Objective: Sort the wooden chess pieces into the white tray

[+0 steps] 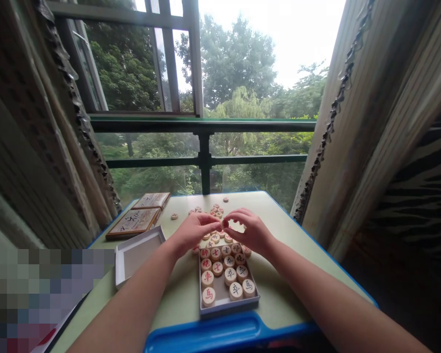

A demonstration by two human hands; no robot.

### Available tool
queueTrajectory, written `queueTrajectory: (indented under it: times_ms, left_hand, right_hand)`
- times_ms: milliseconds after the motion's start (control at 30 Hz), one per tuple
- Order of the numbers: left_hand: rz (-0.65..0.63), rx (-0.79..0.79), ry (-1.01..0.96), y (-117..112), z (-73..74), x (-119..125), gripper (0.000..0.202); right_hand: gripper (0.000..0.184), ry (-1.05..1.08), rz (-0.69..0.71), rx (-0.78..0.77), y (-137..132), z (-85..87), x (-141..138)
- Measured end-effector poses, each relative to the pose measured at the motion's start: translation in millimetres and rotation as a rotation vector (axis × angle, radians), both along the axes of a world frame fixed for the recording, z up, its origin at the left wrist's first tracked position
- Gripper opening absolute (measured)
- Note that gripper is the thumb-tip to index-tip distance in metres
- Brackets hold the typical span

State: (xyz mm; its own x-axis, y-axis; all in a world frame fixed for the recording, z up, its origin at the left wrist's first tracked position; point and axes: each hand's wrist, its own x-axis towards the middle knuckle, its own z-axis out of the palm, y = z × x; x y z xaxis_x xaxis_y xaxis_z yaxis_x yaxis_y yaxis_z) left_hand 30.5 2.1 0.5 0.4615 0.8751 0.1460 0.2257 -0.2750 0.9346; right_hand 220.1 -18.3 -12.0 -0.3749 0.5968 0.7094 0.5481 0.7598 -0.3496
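Observation:
Both hands meet over the table, just beyond an open box [220, 310] of round wooden Chinese chess pieces [230, 276]. The box holds rows of red-marked pieces on its left and black-marked ones on its right, with bare floor between them near the front. My left hand [196, 228] is closed, thumb and fingers pinched; whatever is in them is hidden. Facing it, my right hand [253, 229] curls thumb and forefinger around a small reddish-brown thing, seemingly a chess piece edge-on. Beneath and behind the hands lie more loose pieces [215, 238], partly covered by the fingers.
Left of the box lies an upturned box lid [139, 255]. Behind it sits a hinged wooden board case [137, 220]. Single pieces lie apart, one piece [174, 216] at left and another piece [226, 199] near the far edge. A blue tray rim [206, 333] borders the table's front.

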Motion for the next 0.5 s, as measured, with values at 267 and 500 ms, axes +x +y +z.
queueTrajectory:
  times_ms: [267,500]
  left_hand:
    - [-0.002,-0.083,-0.01,1,-2.5,-1,0.035]
    - [0.352,0.216,0.179,26,-18.5,-16,0.034]
  right_hand:
    - [0.02,0.006,-0.004,0.028,-3,-1.3,-3]
    - [0.01,-0.044,-0.299,-0.149,21,-9.5,22]
